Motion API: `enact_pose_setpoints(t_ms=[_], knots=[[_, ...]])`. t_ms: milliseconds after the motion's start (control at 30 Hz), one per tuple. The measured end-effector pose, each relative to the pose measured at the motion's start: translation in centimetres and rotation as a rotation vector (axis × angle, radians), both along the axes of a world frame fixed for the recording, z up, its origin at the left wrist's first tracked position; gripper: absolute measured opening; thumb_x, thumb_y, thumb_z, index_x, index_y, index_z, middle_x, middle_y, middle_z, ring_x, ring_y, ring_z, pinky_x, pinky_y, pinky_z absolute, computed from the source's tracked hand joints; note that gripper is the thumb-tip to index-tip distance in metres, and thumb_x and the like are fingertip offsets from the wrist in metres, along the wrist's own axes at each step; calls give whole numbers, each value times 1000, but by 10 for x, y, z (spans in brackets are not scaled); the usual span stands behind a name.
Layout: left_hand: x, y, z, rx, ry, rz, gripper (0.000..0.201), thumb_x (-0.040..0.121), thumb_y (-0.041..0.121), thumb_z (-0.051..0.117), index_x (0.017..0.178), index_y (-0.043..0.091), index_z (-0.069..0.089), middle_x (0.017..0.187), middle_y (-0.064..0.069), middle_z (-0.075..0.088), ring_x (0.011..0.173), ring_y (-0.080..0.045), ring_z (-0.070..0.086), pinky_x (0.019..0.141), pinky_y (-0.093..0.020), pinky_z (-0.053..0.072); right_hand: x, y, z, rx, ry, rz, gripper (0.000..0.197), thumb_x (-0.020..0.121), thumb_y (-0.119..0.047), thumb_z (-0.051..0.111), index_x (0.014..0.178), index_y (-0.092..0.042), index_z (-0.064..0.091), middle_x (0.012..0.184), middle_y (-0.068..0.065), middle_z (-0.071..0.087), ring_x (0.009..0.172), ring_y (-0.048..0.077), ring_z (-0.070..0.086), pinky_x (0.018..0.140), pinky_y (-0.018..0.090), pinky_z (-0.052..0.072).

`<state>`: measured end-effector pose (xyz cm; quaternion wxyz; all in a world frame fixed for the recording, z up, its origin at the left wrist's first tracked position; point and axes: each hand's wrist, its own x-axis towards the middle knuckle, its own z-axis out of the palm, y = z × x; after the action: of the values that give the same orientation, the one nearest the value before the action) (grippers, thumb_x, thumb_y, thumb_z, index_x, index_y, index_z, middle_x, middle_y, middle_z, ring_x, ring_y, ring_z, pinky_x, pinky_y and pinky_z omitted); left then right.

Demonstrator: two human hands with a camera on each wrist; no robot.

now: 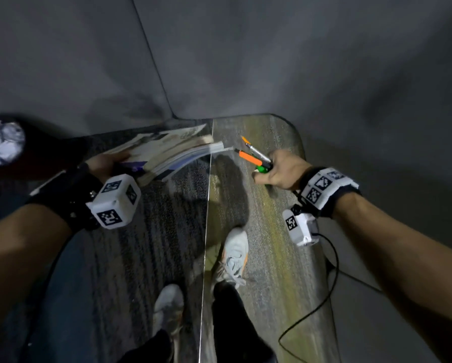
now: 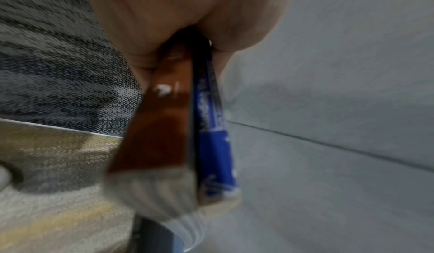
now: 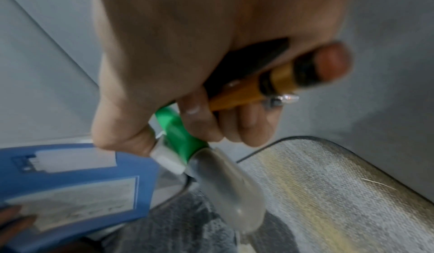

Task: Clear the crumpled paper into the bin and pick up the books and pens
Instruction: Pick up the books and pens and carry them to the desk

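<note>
My left hand [image 1: 103, 163] grips a stack of books [image 1: 167, 153] by one end, held level above the carpet. In the left wrist view the fingers [image 2: 164, 25] clamp a brown book [image 2: 157, 127] and a blue one [image 2: 216, 145]. My right hand [image 1: 277, 170] is closed round a bunch of pens [image 1: 253, 155], orange, silver and green, pointing up and left. In the right wrist view I see a green pen [image 3: 180, 134], an orange pencil with an eraser [image 3: 281, 79] and a blue book cover [image 3: 77, 182]. No crumpled paper is in sight.
A grey sofa or padded wall [image 1: 245, 61] fills the upper half. Below lie a dark striped carpet [image 1: 146, 258] and a yellow-grey carpet [image 1: 277, 258] split by a thin line. My two pale shoes [image 1: 235, 255] stand there. A bag with white contents [image 1: 2, 142] sits at far left.
</note>
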<state>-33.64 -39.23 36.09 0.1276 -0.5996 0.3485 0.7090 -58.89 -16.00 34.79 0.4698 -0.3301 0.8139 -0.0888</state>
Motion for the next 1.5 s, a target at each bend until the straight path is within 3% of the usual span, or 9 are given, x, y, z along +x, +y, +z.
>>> enact_pose_setpoints(t_ms=[67,233,433,600,700,833,1067,1200,1500], knots=[[16,-2,35,-32,27,51,80,104,22,26,35,0,60,35,-9,56,27,-11,54,27,-18,39,10,-8,34,-50,23,-52,26,77,-33,69,65,-13,59,51,-2,58,44,8,49,52,21,37],[53,3,169,-164,12,311,31,103,18,34,80,4,51,34,-3,56,26,-9,52,26,-15,37,38,-36,152,-204,-11,-205,32,80,-30,67,56,-15,52,38,-8,46,33,1,39,44,17,32],[117,16,332,-136,106,579,28,102,18,35,90,3,55,49,-9,66,37,-18,62,31,-23,46,90,-61,318,-363,-163,-353,34,83,-32,65,49,-29,62,47,-4,52,41,13,40,52,26,36],[172,37,422,-128,132,716,34,100,27,40,90,-2,56,55,-20,67,40,-28,64,29,-37,48,142,-87,411,-487,-340,-328,34,91,-25,61,58,-19,52,40,-9,45,39,10,38,50,28,34],[212,50,464,-174,191,862,30,99,27,43,98,0,57,63,-19,70,48,-29,68,44,-39,56,182,-100,466,-547,-425,-281,28,93,-22,59,66,-18,53,41,-10,43,41,9,40,51,27,38],[268,57,497,-257,282,1012,28,96,24,48,111,4,60,77,-17,73,60,-27,70,72,-39,53,240,-117,527,-614,-520,-164,28,96,-12,52,68,-12,50,36,-5,44,31,1,43,39,17,36],[391,61,509,-268,523,1202,35,94,18,53,125,3,57,113,-22,68,87,-31,71,73,-42,59,359,-156,551,-620,-686,-184,19,98,-11,44,84,-9,57,34,-12,25,27,0,24,30,14,27],[469,75,508,-291,560,1306,26,94,14,53,117,4,60,97,-21,73,74,-29,73,63,-41,61,430,-173,546,-548,-776,-174,26,99,-10,34,94,4,55,31,-8,19,24,4,19,31,13,22],[610,129,482,-502,379,1543,36,87,17,57,121,4,59,108,-22,70,82,-32,72,68,-39,60,564,-229,525,-362,-792,-10,31,99,-9,35,78,4,52,32,-6,18,23,6,21,30,14,24]])
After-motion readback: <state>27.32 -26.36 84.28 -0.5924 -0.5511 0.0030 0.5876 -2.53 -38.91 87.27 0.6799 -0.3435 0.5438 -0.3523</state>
